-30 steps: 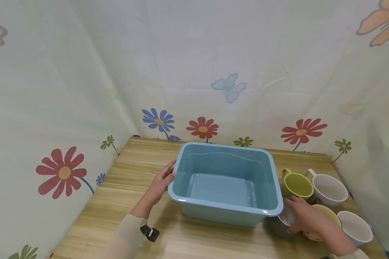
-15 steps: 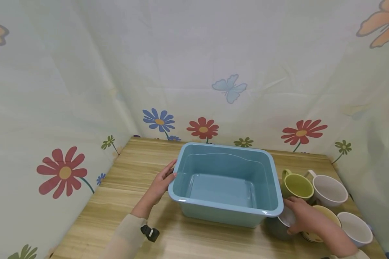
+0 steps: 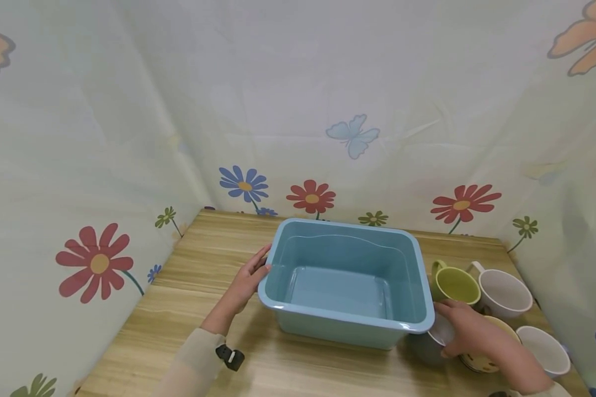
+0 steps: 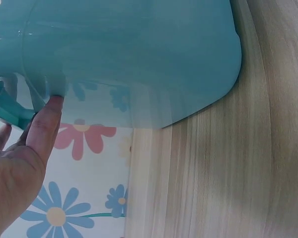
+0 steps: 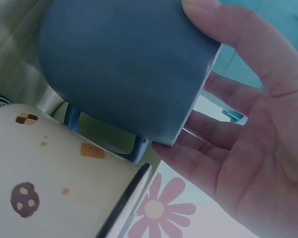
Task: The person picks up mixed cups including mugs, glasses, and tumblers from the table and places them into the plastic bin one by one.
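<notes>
A light blue plastic basin (image 3: 335,325) stands in the middle of the wooden table, with nothing inside it. At its left end my left hand (image 3: 240,286) holds the rim, thumb on top and fingers outside beneath. The left wrist view shows those fingers against the basin's wall (image 4: 139,54). On the right, my right hand (image 3: 469,331) grips a grey-blue mug (image 5: 124,64) by its rim. Its thumb lies on one side, its other fingers across the mouth on the far side. In the head view this mug sits beside the basin's front right corner, partly hidden.
Close to the right hand stand a green mug (image 3: 458,285), a white mug (image 3: 505,292), a cream mug with brown patterns (image 5: 64,168) and a pale mug (image 3: 543,351). A flower-print cloth (image 3: 278,82) rises behind the wooden table (image 3: 179,309) and at both sides.
</notes>
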A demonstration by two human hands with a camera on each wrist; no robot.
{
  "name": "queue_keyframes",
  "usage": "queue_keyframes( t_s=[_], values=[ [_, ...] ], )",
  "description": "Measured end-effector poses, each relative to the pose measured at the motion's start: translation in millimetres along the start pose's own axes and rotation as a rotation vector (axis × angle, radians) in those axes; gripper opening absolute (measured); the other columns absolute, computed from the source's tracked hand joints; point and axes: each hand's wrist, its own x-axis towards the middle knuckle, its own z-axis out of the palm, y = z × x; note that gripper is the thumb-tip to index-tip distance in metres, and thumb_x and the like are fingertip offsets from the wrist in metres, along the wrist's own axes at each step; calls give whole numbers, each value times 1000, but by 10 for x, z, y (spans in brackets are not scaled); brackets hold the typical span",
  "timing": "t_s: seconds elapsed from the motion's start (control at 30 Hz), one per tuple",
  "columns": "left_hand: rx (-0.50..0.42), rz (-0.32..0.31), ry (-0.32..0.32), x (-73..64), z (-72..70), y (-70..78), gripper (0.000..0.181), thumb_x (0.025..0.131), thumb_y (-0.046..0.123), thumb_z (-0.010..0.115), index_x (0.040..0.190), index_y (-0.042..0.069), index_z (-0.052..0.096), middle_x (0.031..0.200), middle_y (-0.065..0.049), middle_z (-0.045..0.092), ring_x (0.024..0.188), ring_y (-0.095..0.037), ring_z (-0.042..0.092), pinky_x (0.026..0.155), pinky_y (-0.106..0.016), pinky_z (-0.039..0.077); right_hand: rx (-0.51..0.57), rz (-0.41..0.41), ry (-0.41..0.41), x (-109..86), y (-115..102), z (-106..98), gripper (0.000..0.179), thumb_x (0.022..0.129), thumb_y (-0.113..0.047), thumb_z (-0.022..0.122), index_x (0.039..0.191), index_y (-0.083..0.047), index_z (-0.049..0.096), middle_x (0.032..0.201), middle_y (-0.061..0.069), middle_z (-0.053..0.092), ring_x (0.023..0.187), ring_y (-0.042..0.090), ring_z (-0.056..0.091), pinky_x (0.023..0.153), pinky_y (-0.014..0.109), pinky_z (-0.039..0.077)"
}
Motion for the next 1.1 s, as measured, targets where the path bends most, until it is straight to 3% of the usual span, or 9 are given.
queue_keyframes(
  t_s=[0.2,0.53,0.8,1.1],
  values=[
    [3,1,4,2,11,4,62,107,21,46,164,13,24,165,-29,30,141,-47,48,98,-46,57,13,-10,-24,-4,3,-68,87,50,-20,98,126,7,64,114,18,67,97,26,62,78,35,54],
    [2,4,9,3,18,-1,62,106,21,47,163,13,25,165,-29,30,141,-48,47,100,-50,56,1,19,-74,12,-23,-221,90,53,-22,98,130,7,61,113,16,67,96,26,61,74,36,53],
    [-1,3,10,-14,18,8,61,107,21,46,163,12,25,165,-29,29,142,-49,46,101,-51,56,9,25,-87,5,-29,-315,89,54,-21,98,131,6,61,121,24,66,104,36,62,78,40,54],
    [-1,1,5,5,7,-2,62,107,22,47,164,13,25,166,-28,26,145,-49,43,102,-51,55,33,45,-101,2,-29,-440,87,54,-17,98,131,4,62,124,27,64,104,37,63,80,50,57]
  ],
)
